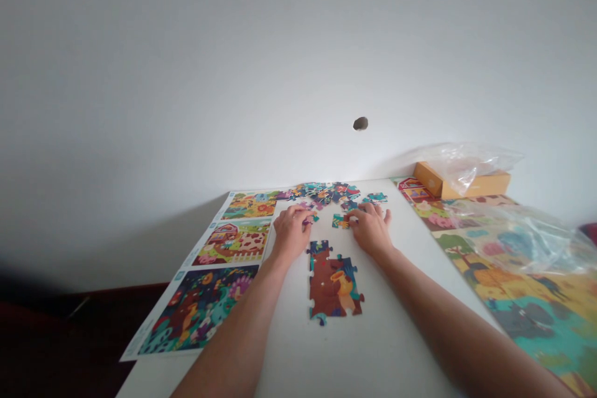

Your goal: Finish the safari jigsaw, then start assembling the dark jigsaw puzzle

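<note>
Soft, dim, cool daylight, seemingly from the right. Wall (209, 74) grey, palest low around centre-right, falling off toward the upper corners; broad shadow left of the worktop (382, 354). Lower left near black, detail lost. Glare streaks on the crumpled plastic bag (466, 165). Heaped puzzle pieces (321, 191) soft, fine print unreadable. Wide-angle stretch on forearms (448, 317) toward bottom edge.

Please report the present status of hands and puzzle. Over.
Left hand at a purple-green piece, right hand at a teal-orange piece. Joined brown section between forearms, nothing covering it. Loose pile beyond.
</note>
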The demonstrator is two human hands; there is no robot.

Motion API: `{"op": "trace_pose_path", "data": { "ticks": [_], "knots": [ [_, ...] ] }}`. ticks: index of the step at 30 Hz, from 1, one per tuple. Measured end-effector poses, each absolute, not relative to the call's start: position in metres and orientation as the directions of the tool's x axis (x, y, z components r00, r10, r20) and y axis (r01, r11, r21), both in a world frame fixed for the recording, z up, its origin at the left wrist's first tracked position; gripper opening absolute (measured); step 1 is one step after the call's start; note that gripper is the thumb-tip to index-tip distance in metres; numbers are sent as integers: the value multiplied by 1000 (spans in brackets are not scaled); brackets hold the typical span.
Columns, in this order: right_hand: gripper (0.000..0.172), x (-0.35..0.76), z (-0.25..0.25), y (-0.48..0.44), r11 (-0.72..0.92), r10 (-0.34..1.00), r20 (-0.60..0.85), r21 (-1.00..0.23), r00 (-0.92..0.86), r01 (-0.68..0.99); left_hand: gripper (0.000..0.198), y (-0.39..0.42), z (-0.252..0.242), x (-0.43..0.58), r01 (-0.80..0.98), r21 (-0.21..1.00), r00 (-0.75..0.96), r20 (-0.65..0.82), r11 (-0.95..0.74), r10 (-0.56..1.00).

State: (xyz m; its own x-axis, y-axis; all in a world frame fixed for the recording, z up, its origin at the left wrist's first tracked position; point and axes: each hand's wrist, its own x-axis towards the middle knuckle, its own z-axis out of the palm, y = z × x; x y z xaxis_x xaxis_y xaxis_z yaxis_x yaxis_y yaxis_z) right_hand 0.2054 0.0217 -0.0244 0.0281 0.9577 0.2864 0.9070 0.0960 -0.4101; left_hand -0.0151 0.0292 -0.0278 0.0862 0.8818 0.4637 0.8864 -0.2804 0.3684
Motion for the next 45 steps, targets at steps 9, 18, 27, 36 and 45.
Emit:
{"op": "trace_pose_path", "data": {
  "ticks": [9, 18, 27, 36, 45],
  "knots": [
    [24, 202, -22, 20, 256, 952, 259, -387, -162, 886, 19, 27, -29, -13, 916, 360, 34, 367, -176, 930],
    [26, 209, -24, 25, 67, 957, 283, -414, 59, 908, 23, 26, -24, -15, 900, 381, 46, 400, -211, 916],
    [12, 201, -9, 10, 503, 862, 320, -456, -392, 734, 10, 14, -21, -10, 755, 347, 408, 417, -557, 813],
    [8, 200, -5, 5, 645, 744, 209, -475, -635, 599, 7, 13, -18, -11, 715, 357, 486, 365, -601, 794],
    [28, 205, -13, 15, 111, 931, 362, -400, 45, 910, 14, 20, -26, -10, 851, 356, 234, 399, -385, 887]
  ]
}}
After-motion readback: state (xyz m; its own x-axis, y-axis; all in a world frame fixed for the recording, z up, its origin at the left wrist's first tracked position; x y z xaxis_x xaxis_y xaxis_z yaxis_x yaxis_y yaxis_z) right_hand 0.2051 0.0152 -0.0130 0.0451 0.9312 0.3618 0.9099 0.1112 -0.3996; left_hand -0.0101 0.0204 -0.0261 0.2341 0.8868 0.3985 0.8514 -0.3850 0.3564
